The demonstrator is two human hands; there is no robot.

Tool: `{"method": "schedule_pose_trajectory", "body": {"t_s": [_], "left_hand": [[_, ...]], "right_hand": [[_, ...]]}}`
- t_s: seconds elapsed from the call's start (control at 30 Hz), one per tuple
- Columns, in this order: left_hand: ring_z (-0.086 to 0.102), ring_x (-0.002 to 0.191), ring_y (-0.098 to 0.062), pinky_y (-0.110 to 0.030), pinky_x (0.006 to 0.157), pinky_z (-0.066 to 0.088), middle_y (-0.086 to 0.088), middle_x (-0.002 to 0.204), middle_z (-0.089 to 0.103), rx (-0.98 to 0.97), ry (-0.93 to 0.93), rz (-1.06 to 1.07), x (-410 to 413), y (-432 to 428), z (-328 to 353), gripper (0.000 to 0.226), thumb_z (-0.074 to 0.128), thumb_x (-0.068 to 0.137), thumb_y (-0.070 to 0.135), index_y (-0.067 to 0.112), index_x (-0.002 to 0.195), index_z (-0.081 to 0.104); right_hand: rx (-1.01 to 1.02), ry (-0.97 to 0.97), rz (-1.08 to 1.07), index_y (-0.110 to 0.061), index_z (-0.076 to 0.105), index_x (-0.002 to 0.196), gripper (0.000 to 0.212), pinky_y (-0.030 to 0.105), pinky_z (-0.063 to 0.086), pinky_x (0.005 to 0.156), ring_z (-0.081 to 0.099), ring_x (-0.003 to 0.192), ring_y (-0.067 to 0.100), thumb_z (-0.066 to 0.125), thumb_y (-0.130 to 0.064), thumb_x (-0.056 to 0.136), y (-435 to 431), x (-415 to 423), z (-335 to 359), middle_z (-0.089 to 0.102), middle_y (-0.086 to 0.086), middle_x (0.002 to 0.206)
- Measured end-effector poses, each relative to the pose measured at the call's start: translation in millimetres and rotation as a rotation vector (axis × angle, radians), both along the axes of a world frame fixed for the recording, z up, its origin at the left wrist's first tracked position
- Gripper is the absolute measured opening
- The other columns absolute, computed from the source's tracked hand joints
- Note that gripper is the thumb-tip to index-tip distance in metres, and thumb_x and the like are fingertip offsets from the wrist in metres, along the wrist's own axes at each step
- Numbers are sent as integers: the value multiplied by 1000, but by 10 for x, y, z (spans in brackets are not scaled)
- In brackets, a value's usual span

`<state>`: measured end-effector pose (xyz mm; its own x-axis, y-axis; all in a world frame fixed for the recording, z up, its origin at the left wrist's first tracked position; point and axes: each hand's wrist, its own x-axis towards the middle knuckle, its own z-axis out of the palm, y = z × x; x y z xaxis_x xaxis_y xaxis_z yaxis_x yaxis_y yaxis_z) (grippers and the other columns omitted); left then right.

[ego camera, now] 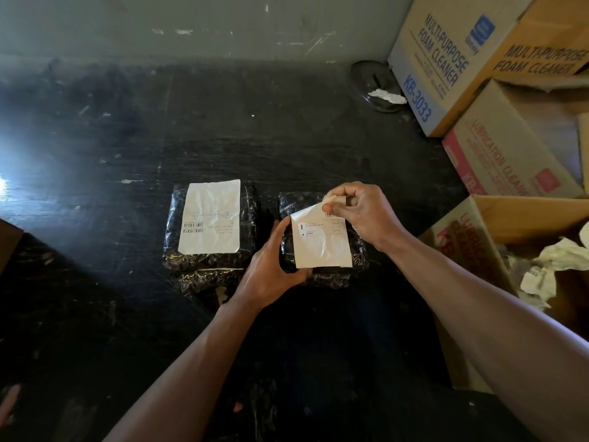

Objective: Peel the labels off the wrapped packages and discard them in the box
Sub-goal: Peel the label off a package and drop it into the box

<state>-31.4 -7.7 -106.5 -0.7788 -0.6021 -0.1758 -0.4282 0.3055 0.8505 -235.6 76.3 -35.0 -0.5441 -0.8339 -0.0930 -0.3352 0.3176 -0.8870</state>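
Observation:
Two black wrapped packages lie side by side on the dark table. The left package [210, 260] carries a flat white label [210, 215], untouched. On the right package [293, 202], the white label [320, 244] has its top edge folded back and lifted. My right hand [363, 212] pinches that lifted top edge between thumb and fingers. My left hand [271, 272] grips the right package at its left and lower edge, holding it down. An open cardboard box [497, 212] at the right holds crumpled white labels [548, 263].
A third black package [207, 279] peeks out under the left one. Stacked cartons marked foam cleaner [446, 59] and lubrication cleaner [503, 154] stand at the back right. A round dark lid [373, 87] with a paper scrap lies by the grey wall.

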Motion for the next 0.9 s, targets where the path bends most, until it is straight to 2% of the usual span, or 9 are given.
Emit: {"method": "schedule_pose_trajectory", "body": {"t_s": [0.13, 0.3, 0.33, 0.4, 0.43, 0.5, 0.6, 0.77, 0.9], "left_hand": [[19, 149, -17, -46, 117, 23, 7, 164, 20, 63, 24, -32, 42, -36, 11, 102, 80, 81, 36, 46, 155, 10], [26, 146, -13, -43, 115, 35, 10, 163, 23, 148, 85, 15, 42, -37, 22, 74, 64, 95, 38, 51, 153, 19], [35, 142, -12, -42, 112, 40, 10, 161, 27, 146, 86, 22, 37, -32, 16, 73, 64, 94, 39, 52, 151, 21], [56, 116, 2, -29, 93, 54, 11, 151, 41, 138, 83, 34, 20, -11, 14, 71, 65, 94, 36, 50, 150, 24], [59, 102, 7, -23, 83, 56, 14, 143, 45, 135, 78, 42, 10, -2, 10, 71, 66, 94, 34, 48, 150, 24], [56, 93, 9, -19, 74, 53, 19, 134, 44, 126, 74, 59, -14, 10, 10, 72, 66, 94, 33, 46, 150, 24], [53, 92, 11, -14, 70, 49, 21, 129, 42, 113, 77, 62, -25, 18, 17, 72, 67, 93, 32, 46, 150, 24], [56, 94, 7, -18, 72, 53, 22, 125, 46, 126, 77, 76, -20, 18, 22, 73, 68, 93, 32, 48, 149, 25], [53, 92, 11, -14, 69, 50, 24, 123, 46, 127, 72, 86, -19, 24, 41, 72, 68, 93, 30, 46, 150, 26]], "right_hand": [[-10, 2, -35, -20, 75, 94, 10, 30, 61, 83, 72, 96, 8, 77, -15, 85, -23, -17, -24, 74, -5, 98], [-23, -28, -57, -20, 75, 92, 9, 25, 61, 76, 73, 92, 5, 76, -13, 86, -26, -22, -34, 75, -4, 97], [-25, -29, -60, -19, 75, 92, 9, 25, 61, 76, 73, 92, 4, 76, -12, 86, -24, -17, -33, 75, -4, 97], [-26, -33, -61, -17, 75, 93, 9, 24, 61, 75, 73, 91, 3, 76, -12, 86, -20, -9, -33, 75, -2, 97], [-27, -40, -59, -17, 75, 93, 9, 24, 61, 75, 73, 91, 4, 76, -12, 86, -18, -9, -34, 75, -2, 97], [-33, -54, -53, -17, 74, 93, 9, 26, 61, 76, 74, 92, 6, 76, -12, 86, -9, -8, -28, 75, 0, 97], [-37, -67, -44, -18, 74, 91, 9, 29, 62, 78, 74, 92, 8, 76, -12, 85, 8, -10, -20, 76, 1, 97], [-53, -110, -43, -16, 74, 91, 8, 36, 63, 80, 75, 92, 14, 76, -12, 85, 27, -3, -8, 77, 4, 95], [-66, -134, -45, -17, 73, 90, 9, 38, 63, 81, 75, 93, 15, 76, -10, 84, 29, 6, 3, 77, 3, 95]]}}
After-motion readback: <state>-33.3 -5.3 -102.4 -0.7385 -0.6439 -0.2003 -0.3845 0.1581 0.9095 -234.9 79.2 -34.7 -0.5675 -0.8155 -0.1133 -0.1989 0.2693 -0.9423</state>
